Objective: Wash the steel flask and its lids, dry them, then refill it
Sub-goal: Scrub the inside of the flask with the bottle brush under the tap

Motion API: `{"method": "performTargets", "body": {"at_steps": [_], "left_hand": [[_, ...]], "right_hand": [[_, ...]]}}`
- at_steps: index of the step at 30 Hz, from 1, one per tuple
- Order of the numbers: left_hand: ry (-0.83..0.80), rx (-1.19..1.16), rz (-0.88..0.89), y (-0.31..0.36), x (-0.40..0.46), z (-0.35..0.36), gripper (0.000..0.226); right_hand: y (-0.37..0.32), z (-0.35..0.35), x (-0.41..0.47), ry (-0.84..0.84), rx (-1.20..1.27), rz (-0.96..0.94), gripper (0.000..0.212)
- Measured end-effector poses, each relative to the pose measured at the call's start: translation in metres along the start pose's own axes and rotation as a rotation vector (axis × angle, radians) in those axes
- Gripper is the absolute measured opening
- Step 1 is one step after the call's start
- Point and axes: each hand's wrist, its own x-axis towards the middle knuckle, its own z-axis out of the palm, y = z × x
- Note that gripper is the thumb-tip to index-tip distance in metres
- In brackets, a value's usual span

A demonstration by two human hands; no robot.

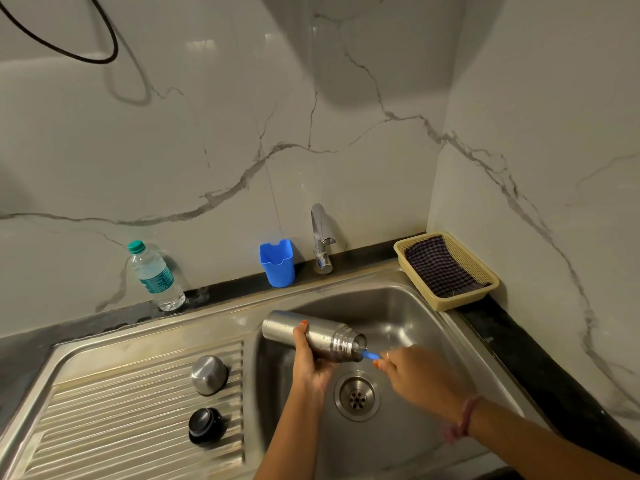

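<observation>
The steel flask (313, 337) lies near-horizontal over the sink (408, 306), mouth toward 3 o'clock. The left hand (310, 362) wraps its fingers round the body; the right hand (410, 370) pinches a blue brush handle (370, 355) entering the mouth. Best to grip firmly, work the brush deep and turn the flask. Both lids, the steel cap (209, 374) and the black stopper (205, 426), wait at 9 o'clock on the drainboard (121, 427).

Flask (311, 336) is brushed steel w/ a dull sheen, sink (408, 317) same but glossier. Steel cap (209, 374) shines; black lid (204, 427) looks glossy plastic, prob. Blue cup (277, 261) matt plastic, basket (446, 268) woven plastic mesh holding checked cloth (440, 268). Wall (207, 150) polished marble.
</observation>
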Motion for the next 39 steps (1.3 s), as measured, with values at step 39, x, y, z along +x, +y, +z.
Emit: {"method": "performTargets", "body": {"at_steps": [39], "left_hand": [[0.061, -0.038, -0.031, 0.010, 0.006, -0.001, 0.051]], "right_hand": [[0.028, -0.044, 0.007, -0.367, 0.346, 0.208, 0.029]]}}
